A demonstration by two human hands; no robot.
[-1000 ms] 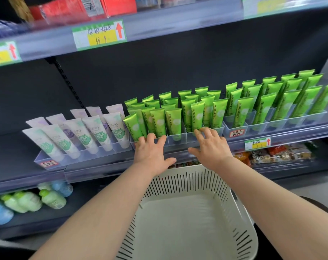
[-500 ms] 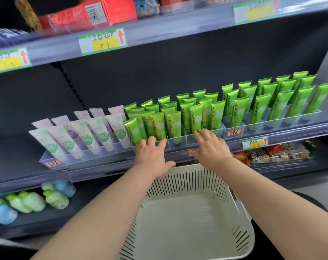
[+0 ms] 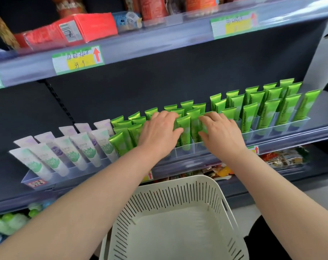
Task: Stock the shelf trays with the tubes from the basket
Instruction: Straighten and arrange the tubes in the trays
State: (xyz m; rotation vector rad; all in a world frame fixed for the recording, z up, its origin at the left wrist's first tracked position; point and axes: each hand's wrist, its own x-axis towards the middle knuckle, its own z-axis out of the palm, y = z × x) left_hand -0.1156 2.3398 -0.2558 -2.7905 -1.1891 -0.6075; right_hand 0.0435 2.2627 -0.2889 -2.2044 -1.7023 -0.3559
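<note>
Rows of green tubes stand upright in clear shelf trays on the middle shelf. My left hand and my right hand lie flat against the front green tubes in the middle tray, fingers spread, holding nothing. A single green tube shows between the two hands. White tubes with green and purple prints lean in a clear tray at the left. The white slotted basket sits below my arms with no tubes in it.
A shelf above carries red boxes and price labels. The lower shelf holds snack packets at the right and green and blue bottles at the left. The dark back panel rises behind the tubes.
Both hands have moved up from the tray's front edge onto the front green tubes. The camera view has shifted closer to the shelf.
</note>
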